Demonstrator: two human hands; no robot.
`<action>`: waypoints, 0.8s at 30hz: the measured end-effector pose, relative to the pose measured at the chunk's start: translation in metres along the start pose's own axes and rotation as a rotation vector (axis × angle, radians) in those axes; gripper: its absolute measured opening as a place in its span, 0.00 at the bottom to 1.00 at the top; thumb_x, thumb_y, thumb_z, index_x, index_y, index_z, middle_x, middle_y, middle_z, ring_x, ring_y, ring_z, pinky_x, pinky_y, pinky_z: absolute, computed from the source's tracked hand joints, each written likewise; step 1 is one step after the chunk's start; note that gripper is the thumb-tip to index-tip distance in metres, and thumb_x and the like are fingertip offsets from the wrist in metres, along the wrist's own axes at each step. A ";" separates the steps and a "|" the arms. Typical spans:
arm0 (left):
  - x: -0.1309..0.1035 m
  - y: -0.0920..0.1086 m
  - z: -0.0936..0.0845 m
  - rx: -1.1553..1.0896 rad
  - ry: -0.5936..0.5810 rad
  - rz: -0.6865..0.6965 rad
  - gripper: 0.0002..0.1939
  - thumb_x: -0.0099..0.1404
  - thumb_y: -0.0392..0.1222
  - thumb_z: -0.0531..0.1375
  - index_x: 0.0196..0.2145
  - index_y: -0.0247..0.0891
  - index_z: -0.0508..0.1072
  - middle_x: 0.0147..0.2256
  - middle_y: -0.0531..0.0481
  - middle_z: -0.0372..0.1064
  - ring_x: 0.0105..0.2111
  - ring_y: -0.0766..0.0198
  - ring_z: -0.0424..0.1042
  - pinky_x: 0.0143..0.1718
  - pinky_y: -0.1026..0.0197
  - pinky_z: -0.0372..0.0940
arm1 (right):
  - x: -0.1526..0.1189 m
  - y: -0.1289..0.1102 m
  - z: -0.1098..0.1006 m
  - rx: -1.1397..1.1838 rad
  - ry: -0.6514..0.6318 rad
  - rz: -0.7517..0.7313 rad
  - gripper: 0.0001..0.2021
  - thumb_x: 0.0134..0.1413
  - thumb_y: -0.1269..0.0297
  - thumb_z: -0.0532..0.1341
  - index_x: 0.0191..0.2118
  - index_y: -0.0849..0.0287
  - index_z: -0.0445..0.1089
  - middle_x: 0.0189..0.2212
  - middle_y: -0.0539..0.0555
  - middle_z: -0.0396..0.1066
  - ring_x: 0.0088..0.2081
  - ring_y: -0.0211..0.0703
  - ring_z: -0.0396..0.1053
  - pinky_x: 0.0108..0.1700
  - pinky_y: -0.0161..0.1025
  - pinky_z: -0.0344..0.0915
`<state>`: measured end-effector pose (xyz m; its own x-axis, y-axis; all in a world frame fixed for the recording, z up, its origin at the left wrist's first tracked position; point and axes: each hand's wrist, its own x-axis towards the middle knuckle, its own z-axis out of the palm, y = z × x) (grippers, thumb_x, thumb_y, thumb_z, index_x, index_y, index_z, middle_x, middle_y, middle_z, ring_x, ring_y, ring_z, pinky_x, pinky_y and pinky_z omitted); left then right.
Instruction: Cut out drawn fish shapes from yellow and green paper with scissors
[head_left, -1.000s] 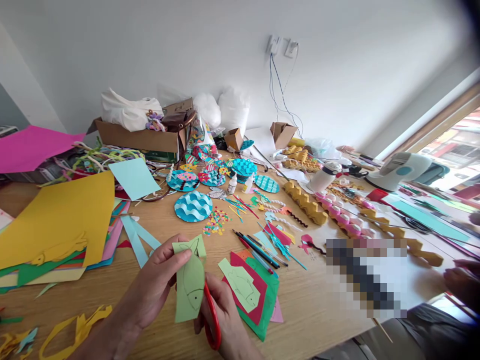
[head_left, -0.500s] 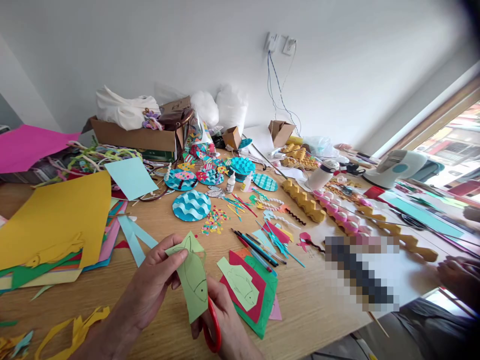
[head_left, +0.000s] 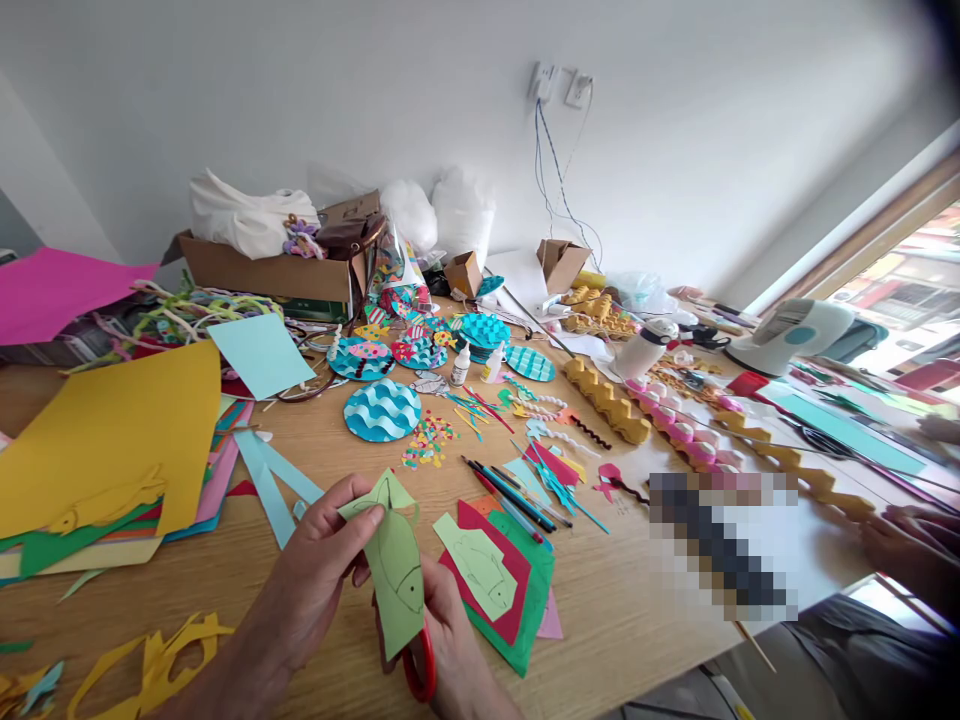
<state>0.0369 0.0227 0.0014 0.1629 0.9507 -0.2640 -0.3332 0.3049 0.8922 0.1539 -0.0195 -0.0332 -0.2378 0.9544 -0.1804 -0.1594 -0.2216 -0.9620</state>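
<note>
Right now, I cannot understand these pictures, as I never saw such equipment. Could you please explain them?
There is no robot: these are a person's bare hands. Every picture comes from one camera worn on the head, looking forward and down. The left hand holds a green paper with a fish drawn on it. The right hand holds scissors by the red handle; the blades are hidden. On the wooden table lie another fish drawing, a blue disc with pale waves and large yellow paper. Another person's hand shows at the right.

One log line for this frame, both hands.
left hand: holds green paper with fish drawing | right hand: holds red-handled scissors | pens: on table
</note>
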 end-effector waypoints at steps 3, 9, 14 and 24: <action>0.000 -0.002 -0.001 -0.013 -0.010 -0.004 0.12 0.51 0.46 0.68 0.24 0.39 0.70 0.17 0.61 0.61 0.18 0.72 0.54 0.16 0.72 0.54 | -0.002 -0.004 0.001 -0.011 0.021 0.007 0.33 0.47 0.29 0.54 0.32 0.59 0.74 0.19 0.49 0.63 0.18 0.35 0.59 0.20 0.32 0.59; 0.003 -0.002 -0.002 0.001 -0.020 -0.018 0.13 0.49 0.47 0.70 0.26 0.39 0.73 0.19 0.59 0.63 0.19 0.72 0.55 0.17 0.72 0.54 | -0.001 0.000 0.000 0.024 0.040 -0.025 0.29 0.50 0.34 0.56 0.30 0.59 0.72 0.19 0.49 0.64 0.18 0.34 0.57 0.21 0.32 0.59; 0.002 -0.001 -0.002 0.013 -0.040 -0.005 0.11 0.50 0.47 0.69 0.25 0.39 0.73 0.19 0.60 0.62 0.19 0.72 0.52 0.16 0.72 0.53 | 0.004 0.016 -0.002 0.048 0.015 -0.103 0.24 0.53 0.40 0.57 0.28 0.59 0.72 0.19 0.48 0.63 0.19 0.34 0.56 0.20 0.31 0.58; 0.001 -0.002 -0.001 0.022 -0.074 0.022 0.12 0.51 0.48 0.69 0.26 0.39 0.73 0.19 0.60 0.61 0.19 0.71 0.52 0.16 0.72 0.53 | 0.000 0.023 -0.006 0.020 0.043 -0.126 0.17 0.56 0.48 0.58 0.30 0.58 0.72 0.21 0.50 0.65 0.27 0.40 0.65 0.26 0.32 0.63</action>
<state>0.0370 0.0231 -0.0013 0.2243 0.9500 -0.2173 -0.3173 0.2820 0.9054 0.1559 -0.0236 -0.0564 -0.1739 0.9824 -0.0677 -0.2043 -0.1033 -0.9734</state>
